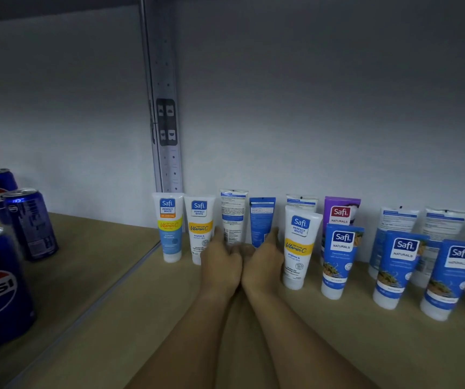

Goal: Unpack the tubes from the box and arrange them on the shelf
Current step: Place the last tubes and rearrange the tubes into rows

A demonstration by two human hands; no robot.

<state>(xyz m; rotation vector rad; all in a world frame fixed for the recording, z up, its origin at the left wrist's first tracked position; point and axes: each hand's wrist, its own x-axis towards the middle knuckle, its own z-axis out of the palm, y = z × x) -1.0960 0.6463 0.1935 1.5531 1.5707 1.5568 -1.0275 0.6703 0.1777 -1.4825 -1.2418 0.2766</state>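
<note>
Both hands side by side on the shelf (130, 318), touching each other at the knuckles; left hand (220, 265) at the foot of a white tube turned label-back (232, 216), thumb raised beside it, fingers hidden behind the hand, so grip impossible to tell; right hand (263, 262) at the foot of a blue tube turned label-back (260, 220), thumb up along its right edge, fingers likewise hidden; no telling whether either hand pinches or merely touches its tube.

Standing cap-down against the back wall (310, 108), just left of the hands: two white Vitamin C tubes (169, 226); just right of the hands, nearer the front: another white Vitamin C tube (300, 245), with a label-back tube (301, 202) behind it; further right: a purple Naturals tube (340, 210) at the back, three blue Naturals tubes (340, 256) in front, more white label-back tubes (398, 220) behind those.

Left of the metal upright (166, 122), on the neighbouring shelf section: three blue Pepsi cans (30, 223), upright, well apart from the tubes.
</note>
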